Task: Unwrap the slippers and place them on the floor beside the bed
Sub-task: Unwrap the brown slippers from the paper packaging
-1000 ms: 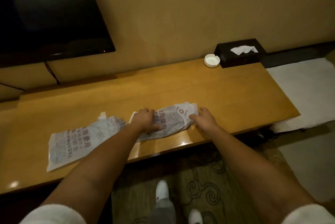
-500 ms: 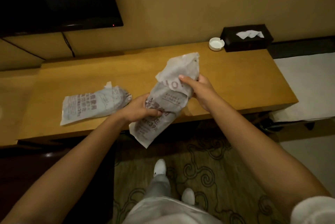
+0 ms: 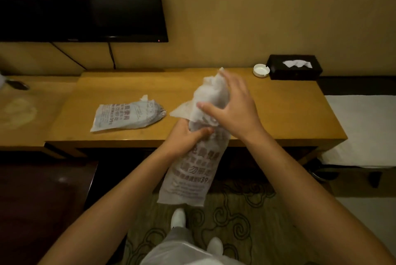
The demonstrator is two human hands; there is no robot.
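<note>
From the head view, we see our left hand (image 3: 186,136) gripping the middle of a white printed plastic slipper packet (image 3: 192,164), fingers and thumb curled round it. The packet is held upright in the air in front of the long yellow-brown wooden worktop (image 3: 278,110); its lower end hangs below the worktop's front edge, above the patterned carpet (image 3: 246,221). Our right hand (image 3: 233,110) rests against the crumpled upper end of the packet with the fingers fairly straight and spread and the thumb laid across the wrapper; this end is motion-blurred, so we cannot tell whether the hand actually grips it. A loose flap of wrapper juts out to the left just below the thumb.

A second white printed slipper packet (image 3: 128,115) lies flat on the worktop, to the left of our hands and apart from them, its torn top edge pointing away from us.

At the far right corner of the worktop sits a small round white ashtray (image 3: 261,70), just beside a black tissue box (image 3: 294,67) with a white tissue sticking out. A dark flat television screen (image 3: 81,1) hangs on the wall above the left part of the worktop. To the right of the worktop we see a white cloth-covered surface (image 3: 364,127). Below, our white shoes (image 3: 179,217) stand on the carpet.
</note>
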